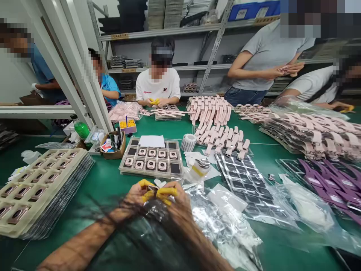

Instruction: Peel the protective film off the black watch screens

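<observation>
Both of my hands wear yellow finger covers and meet near the middle of the view, over the table's near part. My left hand (140, 192) and my right hand (171, 194) pinch a small dark, thin piece (153, 188) between them; strands of hair partly hide the wrists. Just beyond them lies a tray (153, 172) with pink square watch-like cases in several of its compartments and dark pads in others. Clear plastic film (158, 210) lies below the hands. A small jar (200, 168) with a yellowish band stands to the right.
Stacked trays (84, 160) of pink cases stand left. Near the back are a cardboard box (120, 152), a label roll (188, 143) and pink straps (210, 109). Plastic bags (222, 222), a sheet of dark squares (248, 184) and purple straps (329, 180) lie right. Several people are across the table.
</observation>
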`<action>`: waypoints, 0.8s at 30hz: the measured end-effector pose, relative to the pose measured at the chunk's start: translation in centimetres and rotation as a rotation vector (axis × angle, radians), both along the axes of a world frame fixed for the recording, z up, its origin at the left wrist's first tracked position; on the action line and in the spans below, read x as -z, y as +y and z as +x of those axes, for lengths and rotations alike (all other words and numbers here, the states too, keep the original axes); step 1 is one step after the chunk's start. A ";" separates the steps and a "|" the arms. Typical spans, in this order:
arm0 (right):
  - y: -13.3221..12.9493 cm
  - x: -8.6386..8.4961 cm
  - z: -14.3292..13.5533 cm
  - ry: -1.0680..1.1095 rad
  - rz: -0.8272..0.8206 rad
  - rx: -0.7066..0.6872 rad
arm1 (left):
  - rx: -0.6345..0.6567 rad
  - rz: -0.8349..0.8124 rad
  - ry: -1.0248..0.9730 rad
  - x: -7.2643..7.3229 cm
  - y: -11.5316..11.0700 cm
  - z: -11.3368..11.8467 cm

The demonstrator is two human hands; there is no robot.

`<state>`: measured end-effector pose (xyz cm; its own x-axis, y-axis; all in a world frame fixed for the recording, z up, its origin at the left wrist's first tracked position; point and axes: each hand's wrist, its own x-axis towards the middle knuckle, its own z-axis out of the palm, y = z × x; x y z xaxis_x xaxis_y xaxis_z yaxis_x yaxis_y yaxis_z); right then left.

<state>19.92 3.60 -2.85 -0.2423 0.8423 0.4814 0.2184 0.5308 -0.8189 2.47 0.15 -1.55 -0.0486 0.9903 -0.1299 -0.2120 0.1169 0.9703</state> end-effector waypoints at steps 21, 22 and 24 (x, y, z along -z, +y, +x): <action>-3.4 0.1 0.1 0.181 -0.427 0.131 | 0.214 -0.098 -0.087 0.4 -1.8 0.6; -3.2 0.1 0.4 0.179 -0.436 0.122 | 0.239 -0.103 -0.083 0.3 -2.0 0.7; -2.9 0.1 1.0 0.167 -0.427 0.121 | 0.265 -0.118 -0.089 0.1 -2.1 0.8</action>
